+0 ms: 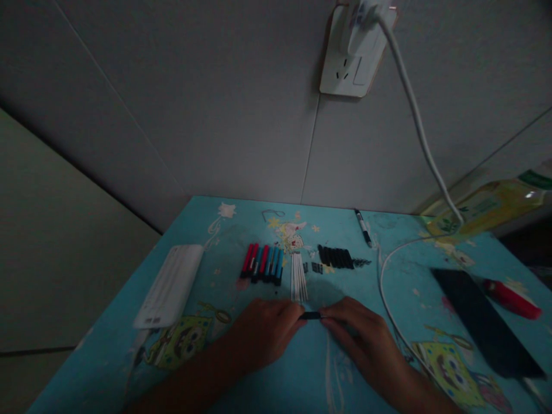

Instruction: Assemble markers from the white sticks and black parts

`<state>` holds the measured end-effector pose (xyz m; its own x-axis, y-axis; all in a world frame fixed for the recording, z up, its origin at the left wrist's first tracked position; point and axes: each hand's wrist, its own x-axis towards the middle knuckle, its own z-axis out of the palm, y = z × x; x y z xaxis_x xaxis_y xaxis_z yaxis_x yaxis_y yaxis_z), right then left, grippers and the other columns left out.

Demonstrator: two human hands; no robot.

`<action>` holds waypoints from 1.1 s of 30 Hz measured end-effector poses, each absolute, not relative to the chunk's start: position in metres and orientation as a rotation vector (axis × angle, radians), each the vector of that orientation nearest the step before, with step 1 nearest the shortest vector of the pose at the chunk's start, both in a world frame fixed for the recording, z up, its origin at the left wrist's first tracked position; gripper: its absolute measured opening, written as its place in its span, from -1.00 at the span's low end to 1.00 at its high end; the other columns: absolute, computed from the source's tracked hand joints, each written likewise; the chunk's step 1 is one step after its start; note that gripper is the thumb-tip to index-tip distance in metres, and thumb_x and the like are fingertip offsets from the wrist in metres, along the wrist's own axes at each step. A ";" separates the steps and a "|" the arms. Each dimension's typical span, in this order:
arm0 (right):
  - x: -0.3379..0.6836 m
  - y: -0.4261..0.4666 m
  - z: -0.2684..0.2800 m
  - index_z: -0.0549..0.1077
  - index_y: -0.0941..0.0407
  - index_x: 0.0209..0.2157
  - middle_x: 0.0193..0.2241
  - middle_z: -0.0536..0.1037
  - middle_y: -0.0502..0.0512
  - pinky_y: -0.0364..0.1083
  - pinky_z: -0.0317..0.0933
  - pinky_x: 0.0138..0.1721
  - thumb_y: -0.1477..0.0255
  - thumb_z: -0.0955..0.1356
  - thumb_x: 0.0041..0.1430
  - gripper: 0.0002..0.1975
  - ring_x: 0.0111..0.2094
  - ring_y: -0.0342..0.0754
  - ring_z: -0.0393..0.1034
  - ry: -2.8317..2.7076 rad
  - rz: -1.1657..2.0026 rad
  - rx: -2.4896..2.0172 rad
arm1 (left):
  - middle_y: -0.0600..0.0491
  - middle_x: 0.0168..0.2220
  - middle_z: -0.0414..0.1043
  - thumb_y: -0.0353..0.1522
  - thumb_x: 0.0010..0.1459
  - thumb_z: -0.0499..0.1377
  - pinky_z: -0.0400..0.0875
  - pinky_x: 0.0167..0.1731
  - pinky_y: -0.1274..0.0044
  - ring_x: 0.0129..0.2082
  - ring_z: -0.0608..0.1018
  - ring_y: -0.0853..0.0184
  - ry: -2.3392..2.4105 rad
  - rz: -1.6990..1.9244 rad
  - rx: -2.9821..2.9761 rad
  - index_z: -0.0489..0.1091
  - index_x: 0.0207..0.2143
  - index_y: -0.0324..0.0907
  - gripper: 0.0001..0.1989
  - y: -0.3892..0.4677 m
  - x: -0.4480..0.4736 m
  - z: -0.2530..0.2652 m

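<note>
Between my two hands, just in front of the row of white sticks, is a short black pen part (310, 315). My left hand (269, 330) is closed, gripping its left end between thumb and finger. The fingertips of my right hand (366, 339) pinch its right end. Slim white sticks (298, 276), which look like pen refills, lie side by side just beyond my hands. To their left is a row of red and blue pen pieces (262, 263) with dark ends. Several short black tubes (335, 257) lie to their right, with small dark bits (361, 263) beside them.
A white power bank (170, 286) lies at left on the blue patterned tabletop (233, 230). A black-and-white pen (363, 227) lies near the wall. At right are a white cable (383, 287), a dark flat device (485, 322), a red object (513, 299) and a yellow bottle (491, 204).
</note>
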<state>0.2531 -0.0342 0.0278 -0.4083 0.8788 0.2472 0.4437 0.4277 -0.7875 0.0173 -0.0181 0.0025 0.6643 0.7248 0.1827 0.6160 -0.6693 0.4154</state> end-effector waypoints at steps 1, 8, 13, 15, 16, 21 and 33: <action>0.253 -0.034 0.028 0.52 0.03 -0.10 -0.26 0.59 0.07 -0.08 0.42 -0.19 0.47 0.33 0.32 -0.83 -0.23 -0.05 0.50 -2.020 0.841 -1.096 | 0.05 -0.36 0.51 -0.32 0.40 0.00 0.42 -0.39 0.52 -0.36 0.59 0.31 1.061 0.482 2.557 0.32 -0.17 -0.18 -0.84 -0.018 0.017 0.002; 0.251 -0.033 0.030 0.53 0.04 -0.09 -0.25 0.58 0.08 -0.09 0.43 -0.19 0.47 0.35 0.30 -0.82 -0.22 -0.05 0.50 -1.997 0.875 -1.091 | 0.05 -0.35 0.51 -0.32 0.39 0.00 0.43 -0.37 0.49 -0.34 0.60 0.28 1.094 0.452 2.515 0.33 -0.17 -0.17 -0.84 -0.019 0.018 0.004; 0.251 -0.034 0.030 0.52 0.05 -0.11 -0.28 0.58 0.09 -0.09 0.44 -0.20 0.47 0.31 0.33 -0.83 -0.24 -0.05 0.50 -2.018 0.851 -1.086 | 0.05 -0.36 0.52 -0.32 0.40 -0.01 0.42 -0.40 0.50 -0.37 0.60 0.28 1.052 0.450 2.550 0.34 -0.15 -0.18 -0.83 -0.020 0.018 0.005; 0.251 -0.035 0.029 0.49 0.04 -0.06 -0.25 0.59 0.11 -0.07 0.44 -0.18 0.47 0.31 0.34 -0.81 -0.22 -0.03 0.51 -2.029 0.802 -1.075 | 0.04 -0.36 0.52 -0.32 0.40 -0.02 0.41 -0.41 0.51 -0.38 0.60 0.29 1.045 0.461 2.560 0.34 -0.15 -0.18 -0.82 -0.020 0.018 0.005; 0.251 -0.036 0.028 0.48 0.04 -0.04 -0.24 0.59 0.11 -0.06 0.45 -0.18 0.47 0.31 0.34 -0.79 -0.21 -0.03 0.51 -2.029 0.778 -1.071 | 0.04 -0.36 0.52 -0.32 0.40 -0.02 0.41 -0.41 0.52 -0.38 0.60 0.30 1.046 0.463 2.563 0.34 -0.15 -0.19 -0.81 -0.020 0.018 0.005; 0.251 -0.038 0.025 0.43 0.03 0.03 -0.22 0.60 0.09 -0.08 0.44 -0.18 0.53 0.32 0.32 -0.72 -0.22 -0.05 0.50 -2.076 0.713 -0.999 | 0.07 -0.36 0.52 -0.34 0.39 -0.01 0.36 -0.41 0.49 -0.38 0.59 0.28 1.061 0.385 2.536 0.34 -0.12 -0.15 -0.84 -0.020 0.018 0.008; 0.263 -0.041 0.021 0.39 0.07 0.10 -0.11 0.59 0.12 -0.02 0.42 -0.09 0.61 0.28 0.31 -0.63 -0.10 -0.01 0.49 -2.203 0.619 -0.844 | 0.12 -0.49 0.42 -0.34 0.41 -0.08 0.28 -0.45 0.54 -0.49 0.51 0.38 0.989 0.424 2.295 0.34 -0.30 -0.16 -0.74 -0.025 0.021 0.008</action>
<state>0.2627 -0.0409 0.0212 -0.5522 0.7149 0.4289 0.3869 0.6754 -0.6278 0.0215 -0.0246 0.0081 0.6716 0.7390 0.0537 0.5481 -0.5443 0.6351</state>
